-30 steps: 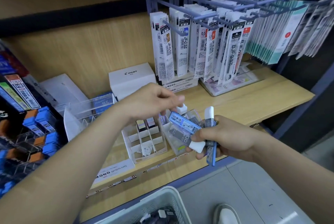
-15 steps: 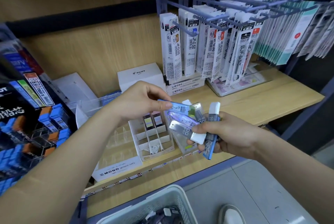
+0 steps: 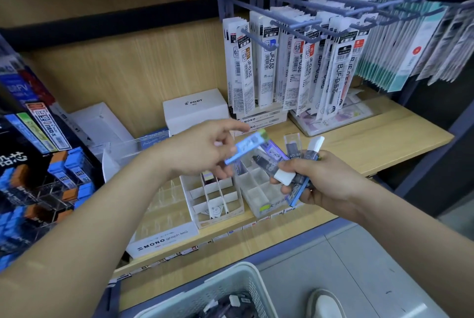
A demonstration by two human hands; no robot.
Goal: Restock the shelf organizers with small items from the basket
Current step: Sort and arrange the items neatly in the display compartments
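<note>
My left hand pinches one blue lead case with a green cap between thumb and fingers and holds it above the organizers. My right hand grips a fanned bundle of lead cases. I count at least four, two of them with white caps, but overlap prevents an exact count. Three organizers stand side by side at the front of the wooden shelf. These are one clear organizer labelled MONO graph MG, one white divided organizer beside it, and one clear divided organizer directly under the bundle. The white divided organizer holds a small item in a rear compartment, partly hidden by my left hand. The rear of the clear divided organizer is hidden behind the bundle. Contents of the clear organizer are hard to make out. One white basket sits below the shelf, cut off by the lower frame edge. It contains dark small items that cannot be counted.
</note>
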